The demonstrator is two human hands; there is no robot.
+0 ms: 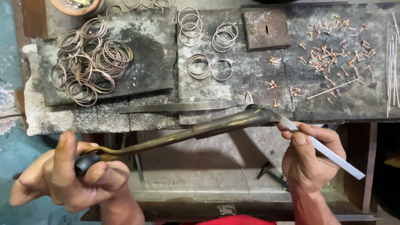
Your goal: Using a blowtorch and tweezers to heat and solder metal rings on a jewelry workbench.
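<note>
Left hand (71, 171) gripping torch (187, 133), right hand (310, 154) pinching tweezers (316, 143)

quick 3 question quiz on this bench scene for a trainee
1. True or false: the left hand grips the torch by its black end.
2. What does the right hand hold? A) hammer B) tweezers C) ring
3. Where is the biggest heap of rings: on the left slab or the right one?

Key: 1 true; 2 B; 3 left slab.
</note>
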